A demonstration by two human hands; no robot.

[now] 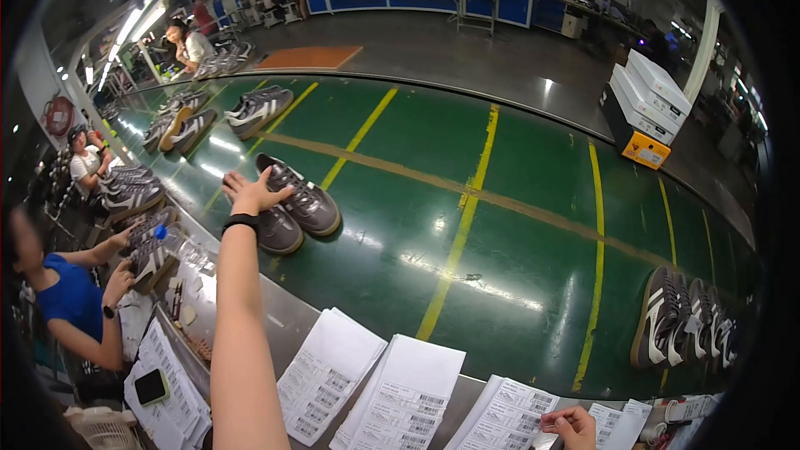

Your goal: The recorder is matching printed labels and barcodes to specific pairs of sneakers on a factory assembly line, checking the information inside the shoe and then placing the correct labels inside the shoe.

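My left hand [254, 193], a black band on its wrist, reaches over a pair of dark grey sneakers [310, 200] on the green belt. Its fingers are spread across the nearer shoe and hide part of it; I cannot tell how firmly they touch. At the lower edge, my right hand [575, 428] has thumb and forefinger bent together at the edge of a stack of printed label sheets [500, 417], pinching what looks like a sheet. Two more label stacks, one in the middle [408, 392] and one to the left [327, 375], lie alongside on the metal ledge.
More sneakers [260, 110] stand farther up the belt [533, 283], and a row of shoes [662, 317] sits at the right. Shoe boxes [646, 108] are stacked by the far edge. At left, a co-worker in blue [79, 300] handles a shoe beside a plastic bottle [187, 250].
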